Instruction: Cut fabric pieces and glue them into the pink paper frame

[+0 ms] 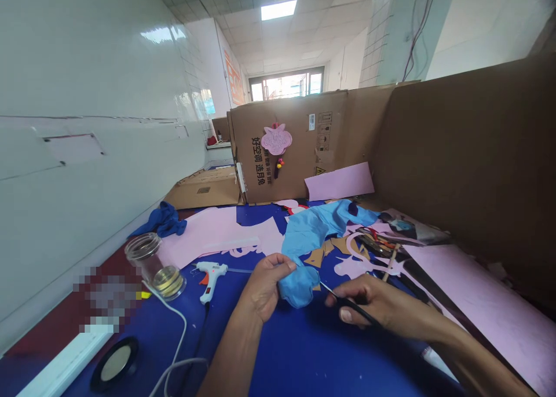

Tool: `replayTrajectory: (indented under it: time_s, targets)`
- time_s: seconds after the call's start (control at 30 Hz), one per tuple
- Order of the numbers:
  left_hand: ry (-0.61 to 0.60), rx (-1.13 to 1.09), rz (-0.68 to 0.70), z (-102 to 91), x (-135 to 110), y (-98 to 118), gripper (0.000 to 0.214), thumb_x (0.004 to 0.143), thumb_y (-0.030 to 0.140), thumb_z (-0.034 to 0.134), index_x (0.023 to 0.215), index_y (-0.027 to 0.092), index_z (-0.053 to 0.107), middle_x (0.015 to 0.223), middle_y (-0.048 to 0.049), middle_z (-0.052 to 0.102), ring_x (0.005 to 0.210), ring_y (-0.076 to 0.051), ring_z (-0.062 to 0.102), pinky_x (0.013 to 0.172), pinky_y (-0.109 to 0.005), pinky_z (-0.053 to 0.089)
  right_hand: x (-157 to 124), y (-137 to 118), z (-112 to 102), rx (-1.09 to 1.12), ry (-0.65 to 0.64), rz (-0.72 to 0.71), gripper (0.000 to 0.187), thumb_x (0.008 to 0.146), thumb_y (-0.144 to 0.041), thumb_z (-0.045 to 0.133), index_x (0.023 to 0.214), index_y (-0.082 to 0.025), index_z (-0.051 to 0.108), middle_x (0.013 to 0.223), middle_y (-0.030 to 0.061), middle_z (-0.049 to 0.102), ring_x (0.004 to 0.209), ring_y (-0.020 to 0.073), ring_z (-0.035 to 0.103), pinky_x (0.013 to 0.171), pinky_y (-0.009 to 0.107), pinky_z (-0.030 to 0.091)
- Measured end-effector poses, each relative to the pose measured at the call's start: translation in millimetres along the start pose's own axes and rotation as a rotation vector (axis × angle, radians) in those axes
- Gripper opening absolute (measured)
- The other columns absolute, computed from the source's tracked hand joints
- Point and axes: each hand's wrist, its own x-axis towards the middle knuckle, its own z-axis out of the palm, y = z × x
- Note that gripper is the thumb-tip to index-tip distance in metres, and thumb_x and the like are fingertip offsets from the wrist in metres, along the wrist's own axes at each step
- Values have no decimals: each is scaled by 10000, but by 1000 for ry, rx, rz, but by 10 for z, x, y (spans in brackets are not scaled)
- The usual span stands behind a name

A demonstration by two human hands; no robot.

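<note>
My left hand pinches a blue fabric piece with a rounded, scalloped outline between thumb and fingers, above the blue table. My right hand is closed round the black handles of a pair of scissors. Their thin metal blades point left and reach the right edge of the blue piece. Just behind my left hand lies a larger crumpled blue cloth; whether it joins the held piece, I cannot tell. Cardboard scraps and pink cut-outs are scattered beyond my hands.
A white glue gun lies left of my left hand, its cord running toward me. Farther left stand a glass jar and a black tape roll. Pink sheets cover the right side. Cardboard walls enclose the back and right.
</note>
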Motion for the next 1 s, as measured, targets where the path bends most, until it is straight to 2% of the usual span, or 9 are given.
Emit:
replayTrajectory:
  time_s: [0.57,0.83,1.0]
  targets:
    - [32,-73,20,26,-12,-27,550,431,423,1062,736,177,675,664,13,660,598,-122,560,573,-270,457,35,36,28,-24,54,-47,605,915,-702,736,1109,-130,764,672,-60,393,634,109,275,572,270,202]
    - [28,-87,7,36,-13,-23,546,435,391,1064,786,170,707,713,4,684,648,-128,584,628,-279,472,33,1,35,-34,58,-21,618,882,-715,758,1072,-127,768,665,-66,357,634,108,253,571,276,178]
    - [40,-69,29,34,-5,-13,502,438,387,1044,711,175,681,664,19,643,627,-112,537,620,-265,431,34,17,35,-11,34,-15,598,891,-697,759,1073,-127,760,664,-66,378,630,106,260,570,272,188]
